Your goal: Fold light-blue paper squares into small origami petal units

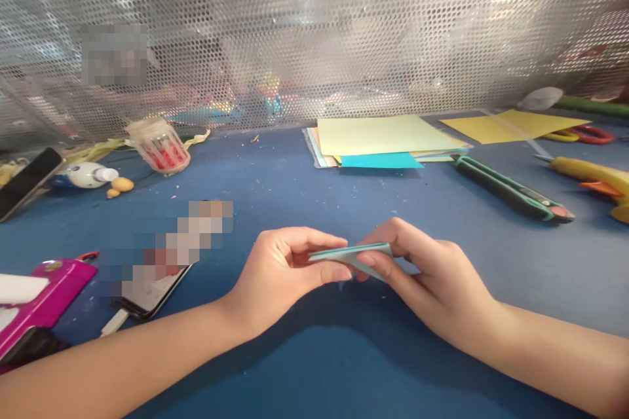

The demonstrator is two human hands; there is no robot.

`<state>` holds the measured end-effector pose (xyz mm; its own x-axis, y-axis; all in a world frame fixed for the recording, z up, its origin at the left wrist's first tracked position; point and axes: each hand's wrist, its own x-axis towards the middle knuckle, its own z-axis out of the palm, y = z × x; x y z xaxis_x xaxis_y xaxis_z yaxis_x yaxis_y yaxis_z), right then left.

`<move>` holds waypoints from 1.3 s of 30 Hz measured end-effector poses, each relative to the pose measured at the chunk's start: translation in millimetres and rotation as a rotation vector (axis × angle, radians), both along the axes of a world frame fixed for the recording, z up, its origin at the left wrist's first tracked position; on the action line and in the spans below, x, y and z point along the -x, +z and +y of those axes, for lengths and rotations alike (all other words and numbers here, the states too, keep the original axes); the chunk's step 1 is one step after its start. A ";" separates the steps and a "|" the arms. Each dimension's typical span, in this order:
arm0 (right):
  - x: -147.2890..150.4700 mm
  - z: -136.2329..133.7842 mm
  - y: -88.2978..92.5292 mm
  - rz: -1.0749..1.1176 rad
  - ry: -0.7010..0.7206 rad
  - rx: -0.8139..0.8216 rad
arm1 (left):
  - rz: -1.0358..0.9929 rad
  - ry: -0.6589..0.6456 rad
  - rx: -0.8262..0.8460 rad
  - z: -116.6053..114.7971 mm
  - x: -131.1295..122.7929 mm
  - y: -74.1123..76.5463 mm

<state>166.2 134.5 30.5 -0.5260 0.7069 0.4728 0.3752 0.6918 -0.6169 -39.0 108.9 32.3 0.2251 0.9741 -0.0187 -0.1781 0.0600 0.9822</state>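
A small piece of folded light-blue paper [371,258] is held up over the blue table between my two hands. My left hand [289,262] pinches its left end, thumb in front and fingers behind. On the other end, my right hand [417,268] grips it between thumb and fingers. The paper's upper edge shows several layers; its back is hidden by the fingers. Beyond the hands lies a stack of coloured paper sheets [378,136], pale yellow on top with a bright blue sheet [383,160] poking out.
On the right are a yellow sheet [511,126], a dark green cutter knife [511,188] and a yellow glue gun [590,173]. To the left lie a phone [157,294], a jar with red bits [162,147], a white bottle [86,175] and a magenta case [54,294]. Perforated metal mesh [295,33] stands behind.
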 end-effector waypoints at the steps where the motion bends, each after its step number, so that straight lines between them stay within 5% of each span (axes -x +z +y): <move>1: -0.4 0.7 0.0 0.002 -0.031 -0.020 | -0.032 0.008 0.004 -0.1 0.1 0.3; 13: -2.3 5.5 3.9 -0.045 -0.054 -0.018 | 0.003 0.108 0.022 0.9 1.2 -0.1; 18: -2.1 -0.4 7.1 -0.030 -0.072 -0.086 | 0.137 0.078 -0.045 -6.1 -2.1 3.4; 23: -2.4 -3.0 5.4 0.034 0.064 -0.016 | 0.319 -0.010 -0.179 -11.6 -0.6 0.2; 27: -4.7 -3.7 -1.8 0.055 0.143 -0.002 | 0.337 -0.051 -0.099 -11.1 -1.2 -1.9; 32: -3.1 -3.2 -0.5 0.009 0.080 0.159 | 0.241 -0.075 0.014 -8.6 -3.1 1.0; 39: -2.6 -3.4 5.1 -0.007 0.176 -0.098 | 0.284 -0.249 0.072 -5.4 0.5 2.2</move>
